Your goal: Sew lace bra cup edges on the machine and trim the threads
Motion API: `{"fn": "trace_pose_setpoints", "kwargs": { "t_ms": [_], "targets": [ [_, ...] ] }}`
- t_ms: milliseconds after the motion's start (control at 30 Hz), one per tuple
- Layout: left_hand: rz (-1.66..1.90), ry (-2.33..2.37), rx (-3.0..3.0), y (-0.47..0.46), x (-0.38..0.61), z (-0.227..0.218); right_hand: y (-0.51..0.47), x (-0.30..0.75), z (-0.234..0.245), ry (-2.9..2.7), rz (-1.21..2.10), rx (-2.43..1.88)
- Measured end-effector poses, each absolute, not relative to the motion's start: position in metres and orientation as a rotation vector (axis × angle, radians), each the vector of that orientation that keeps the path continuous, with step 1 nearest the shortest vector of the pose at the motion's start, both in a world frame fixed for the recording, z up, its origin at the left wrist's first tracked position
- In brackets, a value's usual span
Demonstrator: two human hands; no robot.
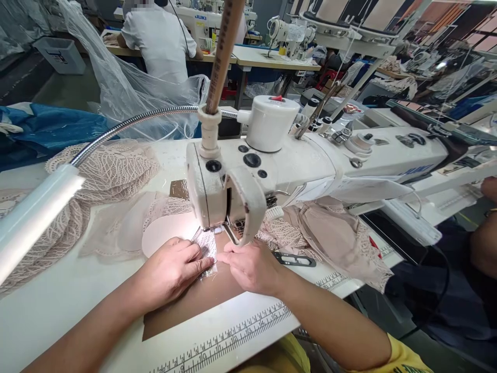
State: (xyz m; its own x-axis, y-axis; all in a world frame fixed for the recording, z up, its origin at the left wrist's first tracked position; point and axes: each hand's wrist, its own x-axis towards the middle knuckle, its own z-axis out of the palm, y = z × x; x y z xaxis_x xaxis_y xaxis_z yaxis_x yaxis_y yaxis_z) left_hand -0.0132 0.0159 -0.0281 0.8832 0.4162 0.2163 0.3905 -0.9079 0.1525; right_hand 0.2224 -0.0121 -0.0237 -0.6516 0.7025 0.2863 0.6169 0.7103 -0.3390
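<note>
A pale lace piece [205,247] is being held at the presser-foot area of a white JUKI sewing machine [285,160], over a brown plate [194,304] on the white tabletop [39,321]. The lace is being pressed from above by the left hand [176,267], its fingers being held close together; whether the fabric is also being pinched cannot be told. At the lace's right edge, the right hand [252,264] is being held with fingers curled and forefinger extended; its grip cannot be told. A smooth beige cup [166,234] is being lit beside the left hand. Beyond the right hand, a gray slotted tool [297,259] is being partly overlapped by a beige lace garment [330,233].
</note>
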Motion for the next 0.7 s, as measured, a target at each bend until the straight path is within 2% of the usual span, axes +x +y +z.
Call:
{"fn": "trace_pose_setpoints", "kwargs": {
  "t_ms": [367,700],
  "targets": [
    [0.470,0.827,2.738,0.017,-0.009,-0.024,-0.016,0.219,-0.024,-2.683,0.126,-0.983],
    [0.346,0.897,2.919,0.021,-0.003,-0.026,-0.017,0.218,-0.021,-2.679,0.144,-1.059]
  ]
}}
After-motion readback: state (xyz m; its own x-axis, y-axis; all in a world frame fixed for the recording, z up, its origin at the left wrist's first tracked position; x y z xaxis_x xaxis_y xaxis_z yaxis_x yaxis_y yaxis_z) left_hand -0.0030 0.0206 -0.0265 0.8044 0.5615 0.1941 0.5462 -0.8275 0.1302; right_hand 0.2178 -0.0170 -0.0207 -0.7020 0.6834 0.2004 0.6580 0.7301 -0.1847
